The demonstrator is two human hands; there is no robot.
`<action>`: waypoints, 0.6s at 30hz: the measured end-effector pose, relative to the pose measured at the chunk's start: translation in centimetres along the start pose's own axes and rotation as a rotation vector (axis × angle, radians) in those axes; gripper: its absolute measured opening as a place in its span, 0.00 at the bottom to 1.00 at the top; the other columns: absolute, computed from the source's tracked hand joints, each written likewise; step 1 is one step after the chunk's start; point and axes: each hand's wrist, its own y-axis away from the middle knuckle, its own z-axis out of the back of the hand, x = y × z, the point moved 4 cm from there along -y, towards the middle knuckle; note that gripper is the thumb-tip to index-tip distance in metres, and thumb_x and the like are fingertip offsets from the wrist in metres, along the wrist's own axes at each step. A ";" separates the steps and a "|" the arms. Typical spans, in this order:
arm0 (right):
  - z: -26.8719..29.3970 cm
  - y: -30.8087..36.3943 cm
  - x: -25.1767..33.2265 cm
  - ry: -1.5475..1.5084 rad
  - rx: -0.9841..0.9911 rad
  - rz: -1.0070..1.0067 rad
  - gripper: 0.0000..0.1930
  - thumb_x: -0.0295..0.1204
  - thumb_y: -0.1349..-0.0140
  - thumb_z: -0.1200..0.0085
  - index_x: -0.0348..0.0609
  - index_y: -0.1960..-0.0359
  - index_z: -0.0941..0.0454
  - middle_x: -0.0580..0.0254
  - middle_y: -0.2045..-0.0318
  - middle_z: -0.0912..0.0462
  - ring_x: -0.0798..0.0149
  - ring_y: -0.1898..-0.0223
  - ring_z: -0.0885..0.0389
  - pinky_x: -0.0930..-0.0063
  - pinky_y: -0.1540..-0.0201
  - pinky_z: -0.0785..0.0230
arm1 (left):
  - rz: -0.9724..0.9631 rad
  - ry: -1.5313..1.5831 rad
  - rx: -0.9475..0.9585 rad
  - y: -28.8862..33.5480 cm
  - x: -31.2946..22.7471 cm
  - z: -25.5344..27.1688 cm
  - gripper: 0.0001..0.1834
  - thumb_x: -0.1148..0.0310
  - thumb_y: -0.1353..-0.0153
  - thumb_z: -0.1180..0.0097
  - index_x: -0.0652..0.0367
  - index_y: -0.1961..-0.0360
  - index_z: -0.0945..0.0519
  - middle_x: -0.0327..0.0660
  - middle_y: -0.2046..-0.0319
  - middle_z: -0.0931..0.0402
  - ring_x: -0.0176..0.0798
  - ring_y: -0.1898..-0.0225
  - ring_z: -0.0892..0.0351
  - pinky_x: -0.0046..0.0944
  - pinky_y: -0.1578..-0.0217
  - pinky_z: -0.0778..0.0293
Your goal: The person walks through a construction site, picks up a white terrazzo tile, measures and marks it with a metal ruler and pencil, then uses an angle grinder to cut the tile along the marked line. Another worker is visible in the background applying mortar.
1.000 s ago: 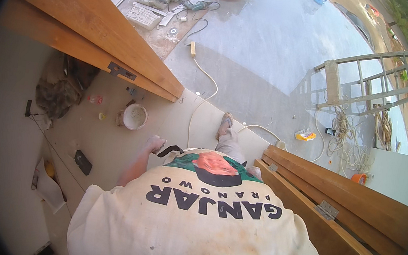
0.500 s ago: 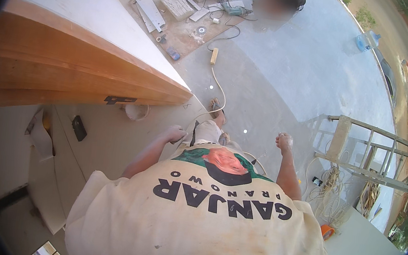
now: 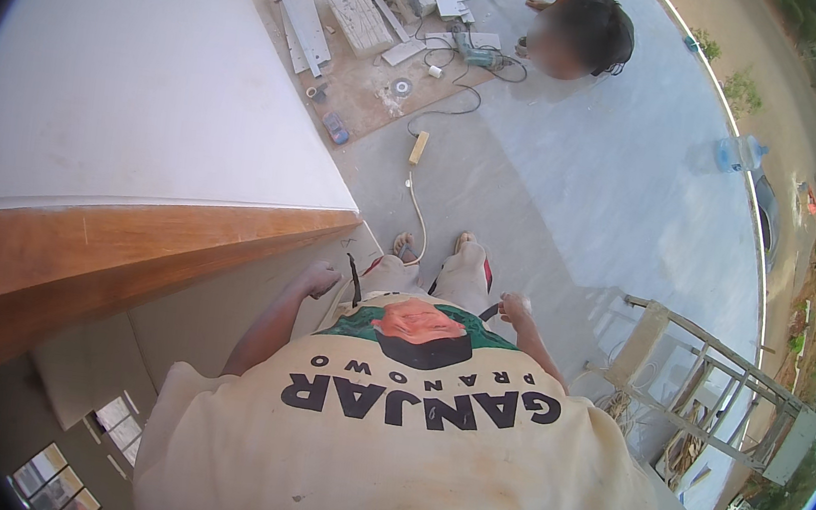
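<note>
My left hand (image 3: pixel 321 278) hangs low beside my hip with its fingers curled in. A thin dark strip (image 3: pixel 354 280) stands out from my waist just to its right, apart from the hand. On the other side, my right hand (image 3: pixel 515 308) is closed near my front. Another short dark strip (image 3: pixel 490 312) reaches from my shirt to this hand; whether the fingers grip it is too small to tell. Between the hands is my cream printed shirt (image 3: pixel 404 466), with light trousers and sandalled feet beyond it.
A brown wooden door frame (image 3: pixel 158 237) and white wall lie at left. Ahead are a cream power strip (image 3: pixel 419 148), white panel pieces (image 3: pixel 359 20), and a green power tool (image 3: pixel 473 51). A person (image 3: pixel 584 38) is down on the floor. A metal frame (image 3: pixel 715 386) stands at right.
I have moved on past the door frame, and my feet have shifted. My right hand has come in toward my body. More of the other person shows.
</note>
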 end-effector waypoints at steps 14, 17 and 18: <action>7.8 -9.5 10.8 0.657 0.306 0.181 0.17 0.39 0.35 0.50 0.38 0.59 0.17 0.58 0.65 0.14 0.57 0.65 0.14 0.62 0.64 0.18 | 0.079 0.276 -0.059 3.8 1.0 -16.1 0.18 0.58 0.41 0.43 0.67 0.70 0.17 0.45 0.78 0.21 0.39 0.79 0.24 0.44 0.76 0.27; 9.7 -11.5 11.2 0.719 0.288 0.131 0.17 0.39 0.37 0.49 0.38 0.60 0.16 0.55 0.65 0.14 0.57 0.66 0.14 0.62 0.64 0.18 | 0.227 0.428 -0.056 5.3 -3.4 -18.7 0.18 0.59 0.41 0.44 0.68 0.68 0.17 0.45 0.77 0.20 0.39 0.78 0.23 0.44 0.74 0.27; 10.1 -11.6 10.7 0.757 0.292 0.119 0.17 0.39 0.37 0.49 0.38 0.60 0.16 0.55 0.65 0.14 0.57 0.66 0.14 0.62 0.64 0.18 | 0.241 0.459 -0.089 5.7 -4.4 -19.3 0.18 0.59 0.41 0.45 0.68 0.68 0.17 0.46 0.77 0.20 0.39 0.78 0.23 0.44 0.73 0.26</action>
